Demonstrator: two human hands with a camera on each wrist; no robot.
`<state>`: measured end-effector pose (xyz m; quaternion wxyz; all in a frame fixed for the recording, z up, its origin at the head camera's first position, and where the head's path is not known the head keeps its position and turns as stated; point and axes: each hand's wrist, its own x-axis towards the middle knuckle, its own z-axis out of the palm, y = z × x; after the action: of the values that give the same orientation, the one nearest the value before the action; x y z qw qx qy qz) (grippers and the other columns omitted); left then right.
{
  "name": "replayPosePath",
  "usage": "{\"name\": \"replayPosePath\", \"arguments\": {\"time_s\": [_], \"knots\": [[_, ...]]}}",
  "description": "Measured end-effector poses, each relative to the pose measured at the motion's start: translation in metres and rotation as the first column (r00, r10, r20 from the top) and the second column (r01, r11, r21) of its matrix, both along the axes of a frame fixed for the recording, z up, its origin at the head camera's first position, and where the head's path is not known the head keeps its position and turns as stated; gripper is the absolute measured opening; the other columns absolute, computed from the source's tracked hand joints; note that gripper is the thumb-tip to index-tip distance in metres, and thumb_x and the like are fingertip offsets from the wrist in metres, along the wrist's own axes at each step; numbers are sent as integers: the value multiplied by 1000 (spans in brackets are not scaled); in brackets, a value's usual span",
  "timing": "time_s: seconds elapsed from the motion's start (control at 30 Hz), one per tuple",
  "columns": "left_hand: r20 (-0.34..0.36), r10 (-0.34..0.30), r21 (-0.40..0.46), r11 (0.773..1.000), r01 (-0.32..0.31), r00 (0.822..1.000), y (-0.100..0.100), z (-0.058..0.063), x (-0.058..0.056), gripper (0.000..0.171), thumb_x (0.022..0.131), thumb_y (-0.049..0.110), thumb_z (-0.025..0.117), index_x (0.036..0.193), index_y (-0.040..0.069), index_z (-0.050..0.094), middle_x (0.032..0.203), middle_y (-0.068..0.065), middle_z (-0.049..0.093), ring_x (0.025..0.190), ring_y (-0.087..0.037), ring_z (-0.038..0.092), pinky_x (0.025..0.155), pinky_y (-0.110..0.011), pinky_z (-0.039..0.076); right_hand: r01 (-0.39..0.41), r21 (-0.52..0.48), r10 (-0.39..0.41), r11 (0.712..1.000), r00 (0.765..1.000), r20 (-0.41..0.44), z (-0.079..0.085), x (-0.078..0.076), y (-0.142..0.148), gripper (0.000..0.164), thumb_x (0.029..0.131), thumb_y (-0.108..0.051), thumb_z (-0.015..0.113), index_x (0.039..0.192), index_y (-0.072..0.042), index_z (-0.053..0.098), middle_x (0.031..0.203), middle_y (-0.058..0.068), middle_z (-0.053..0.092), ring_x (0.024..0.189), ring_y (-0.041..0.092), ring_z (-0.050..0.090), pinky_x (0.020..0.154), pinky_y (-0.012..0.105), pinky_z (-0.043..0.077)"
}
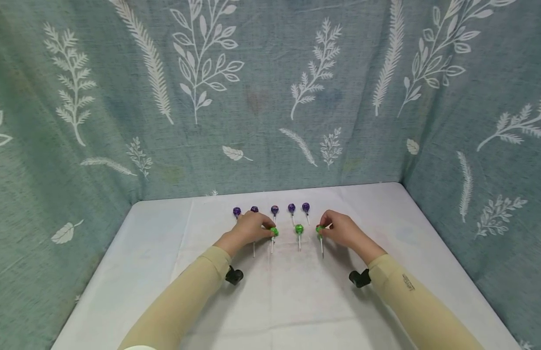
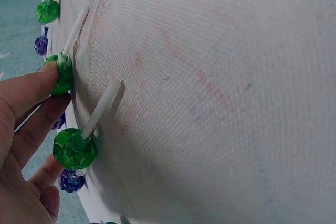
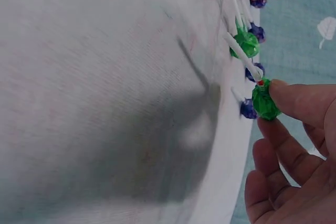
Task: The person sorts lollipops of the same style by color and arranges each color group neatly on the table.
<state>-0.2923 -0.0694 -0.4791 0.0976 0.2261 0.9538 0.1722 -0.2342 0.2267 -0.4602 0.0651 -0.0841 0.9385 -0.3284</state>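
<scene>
My left hand [image 1: 252, 227] pinches a green-wrapped lollipop [image 2: 64, 80] between thumb and finger, its white stick pointing toward me in the head view. Another green lollipop [image 2: 75, 148] is beside the curled lower fingers in the left wrist view; the hand hides its head from above. My right hand [image 1: 340, 228] pinches a green lollipop [image 3: 266, 101] by its wrapped head, and its stick casts a separate shadow on the cloth. Between the two hands lies one more green lollipop [image 1: 299, 229]. Behind them runs a row of purple lollipops [image 1: 274, 210], partly overlapped by the left hand.
A white cloth [image 1: 296, 306] covers the table. Blue-green curtains [image 1: 261, 97] with white leaf prints hang along the back and both sides. Black wrist mounts [image 1: 234, 275] stick out inward from both sleeves, above the cloth.
</scene>
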Motion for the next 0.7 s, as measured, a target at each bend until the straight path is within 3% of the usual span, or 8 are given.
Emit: {"name": "replayPosePath", "arguments": {"time_s": [0.7], "knots": [[-26,2,-6,1000,-3,1000,-1,-2,1,21,89,39,75,108,32,77,101,18,71,116,-23,55,101,-63,30,-8,33,7,999,999,34,-10,-25,-11,19,90,-16,75,96,-10,58,97,2,65,86,20,58,75,39,46]]}}
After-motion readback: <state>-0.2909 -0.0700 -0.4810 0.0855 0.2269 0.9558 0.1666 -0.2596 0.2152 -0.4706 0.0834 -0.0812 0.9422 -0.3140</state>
